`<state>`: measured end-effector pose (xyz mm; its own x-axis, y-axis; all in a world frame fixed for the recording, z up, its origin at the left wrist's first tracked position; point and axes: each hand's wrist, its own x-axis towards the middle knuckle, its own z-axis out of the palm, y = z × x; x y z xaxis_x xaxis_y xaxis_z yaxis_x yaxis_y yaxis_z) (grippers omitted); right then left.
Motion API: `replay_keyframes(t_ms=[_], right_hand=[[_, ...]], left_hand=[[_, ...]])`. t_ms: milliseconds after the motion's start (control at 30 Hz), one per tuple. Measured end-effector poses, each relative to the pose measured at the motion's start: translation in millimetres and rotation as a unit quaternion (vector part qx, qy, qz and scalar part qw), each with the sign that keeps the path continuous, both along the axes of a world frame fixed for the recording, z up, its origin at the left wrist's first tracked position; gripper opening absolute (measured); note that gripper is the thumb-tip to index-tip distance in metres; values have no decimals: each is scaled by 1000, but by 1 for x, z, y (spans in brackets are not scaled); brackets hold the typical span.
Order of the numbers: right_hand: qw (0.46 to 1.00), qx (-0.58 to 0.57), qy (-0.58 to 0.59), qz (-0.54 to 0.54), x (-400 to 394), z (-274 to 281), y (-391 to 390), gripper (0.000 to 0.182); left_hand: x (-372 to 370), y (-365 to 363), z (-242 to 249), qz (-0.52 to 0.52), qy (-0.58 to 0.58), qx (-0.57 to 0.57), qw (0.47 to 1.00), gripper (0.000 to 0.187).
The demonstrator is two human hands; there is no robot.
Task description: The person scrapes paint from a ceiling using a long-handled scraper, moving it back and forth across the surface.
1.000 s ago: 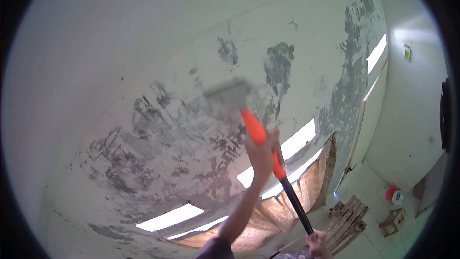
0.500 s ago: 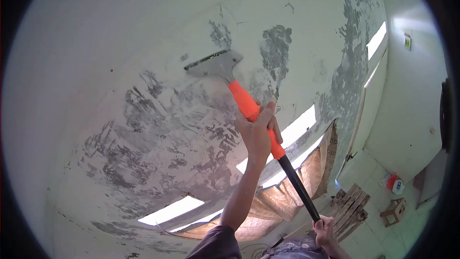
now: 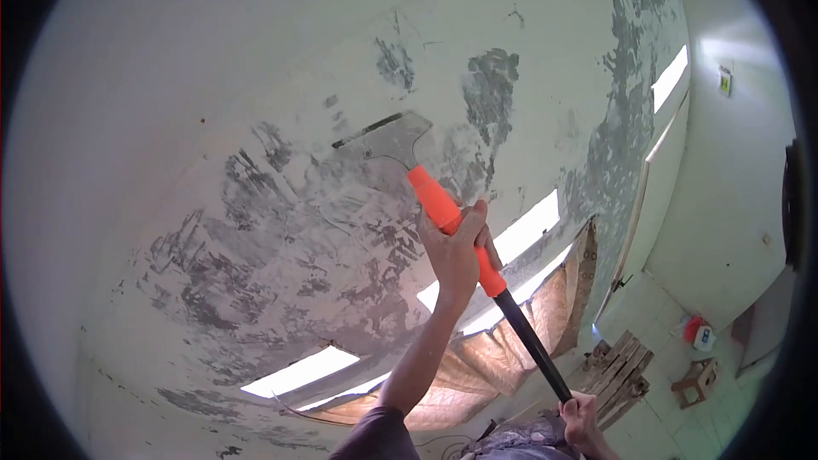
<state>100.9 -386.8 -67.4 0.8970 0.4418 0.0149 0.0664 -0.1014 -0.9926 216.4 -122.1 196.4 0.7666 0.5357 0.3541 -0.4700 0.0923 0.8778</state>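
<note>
A long-handled scraper (image 3: 394, 138) with a wide metal blade lies at the patchy wall (image 3: 545, 77); whether its edge presses on the surface is hard to tell. My left hand (image 3: 456, 247) is wrapped round the orange grip (image 3: 434, 198) below the blade. Lower down, my right hand (image 3: 581, 417) closes round the end of the black pole (image 3: 532, 342), close to my body. Grey scraped patches (image 3: 492, 89) show around the blade, among pale coating.
Bright window openings (image 3: 302, 372) break the wall, with a tan sheet (image 3: 477, 379) hanging along them. Down on the tiled floor are wooden planks (image 3: 618, 375), a small stool (image 3: 696, 383) and a red-and-white item (image 3: 700, 334). A door (image 3: 648, 204) stands at the right.
The scraper has slid down the wall a little, my left hand moving down with it. My right hand has shifted slightly down and right. The view has tilted slightly.
</note>
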Motion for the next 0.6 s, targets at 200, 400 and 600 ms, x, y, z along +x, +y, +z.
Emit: replay_keyframes(t_ms=[200,400,600], right_hand=[[999,20,27,-1,-1,-9,16,51],[996,18,-80,19,0,-18,-1,57],[1000,14,-19,19,-14,15,-2,67]], left_hand=[[6,8,4,3,-4,35,999,25],[-12,-1,-17,25,-2,28,999,24],[-11,5,-6,25,8,4,1000,24]])
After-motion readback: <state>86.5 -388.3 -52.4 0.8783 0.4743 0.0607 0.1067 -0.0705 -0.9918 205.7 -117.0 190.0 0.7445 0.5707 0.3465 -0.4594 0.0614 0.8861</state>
